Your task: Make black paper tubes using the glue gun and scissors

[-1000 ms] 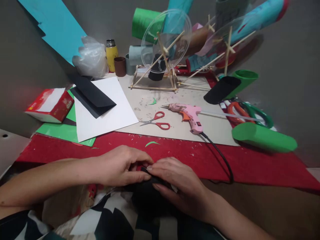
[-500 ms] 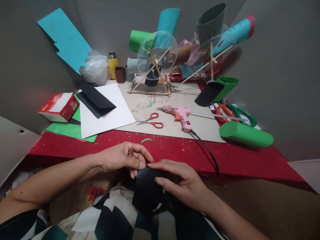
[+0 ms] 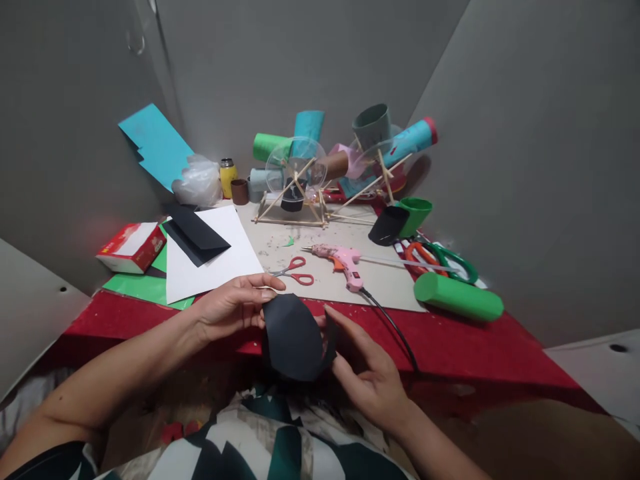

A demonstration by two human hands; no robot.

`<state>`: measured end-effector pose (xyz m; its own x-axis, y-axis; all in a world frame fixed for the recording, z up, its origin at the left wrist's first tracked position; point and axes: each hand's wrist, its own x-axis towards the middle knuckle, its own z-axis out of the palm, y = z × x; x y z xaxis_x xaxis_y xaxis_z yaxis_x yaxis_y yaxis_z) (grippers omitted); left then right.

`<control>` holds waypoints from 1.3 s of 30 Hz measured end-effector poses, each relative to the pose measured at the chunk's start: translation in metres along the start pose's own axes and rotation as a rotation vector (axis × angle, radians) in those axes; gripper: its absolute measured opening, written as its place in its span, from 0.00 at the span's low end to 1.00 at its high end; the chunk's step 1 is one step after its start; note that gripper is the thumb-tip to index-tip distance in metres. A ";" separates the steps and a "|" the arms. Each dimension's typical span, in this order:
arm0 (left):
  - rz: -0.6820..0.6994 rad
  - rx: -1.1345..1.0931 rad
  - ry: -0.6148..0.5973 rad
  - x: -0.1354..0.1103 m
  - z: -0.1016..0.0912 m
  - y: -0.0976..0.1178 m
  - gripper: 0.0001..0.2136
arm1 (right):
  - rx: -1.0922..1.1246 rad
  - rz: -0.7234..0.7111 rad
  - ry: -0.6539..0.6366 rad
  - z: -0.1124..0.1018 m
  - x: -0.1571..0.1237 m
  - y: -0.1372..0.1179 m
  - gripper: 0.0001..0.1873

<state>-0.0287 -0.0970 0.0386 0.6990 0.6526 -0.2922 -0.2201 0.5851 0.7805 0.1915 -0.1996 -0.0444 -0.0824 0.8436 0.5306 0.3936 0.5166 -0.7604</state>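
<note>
A curled piece of black paper is held up in front of the table's front edge, its rounded face toward me. My left hand pinches its upper left edge between thumb and fingers. At the other side, my right hand has thumb and fingers around a narrow curved strip of the paper, with a gap between that strip and the main face. Just beyond my hands lie small scissors with red handles and a pink glue gun with a glue stick in its back.
White paper with folded black card lies left, near a red tissue box. A stick-framed wheel with coloured paper tubes stands at the back. A green paper tube and large scissors lie right.
The black paper has come up from my lap toward the table edge and turned its broad face to me. My right hand has moved to its right side. The view has tilted upward.
</note>
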 end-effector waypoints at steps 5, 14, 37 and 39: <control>0.041 -0.038 0.069 0.010 0.004 0.002 0.08 | -0.003 -0.008 0.005 0.002 0.006 0.002 0.38; 0.198 -0.160 0.245 0.021 0.012 0.014 0.07 | -0.102 0.093 0.108 0.012 0.010 0.007 0.49; 0.345 -0.142 0.292 0.024 0.026 0.014 0.06 | -0.504 0.199 -0.003 0.013 0.054 0.005 0.16; 0.388 -0.087 0.267 0.022 0.019 0.013 0.06 | -0.287 0.294 -0.029 0.009 0.059 0.002 0.16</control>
<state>-0.0033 -0.0843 0.0523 0.3574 0.9249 -0.1295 -0.4944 0.3050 0.8140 0.1791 -0.1472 -0.0184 0.0476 0.9553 0.2919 0.6433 0.1942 -0.7406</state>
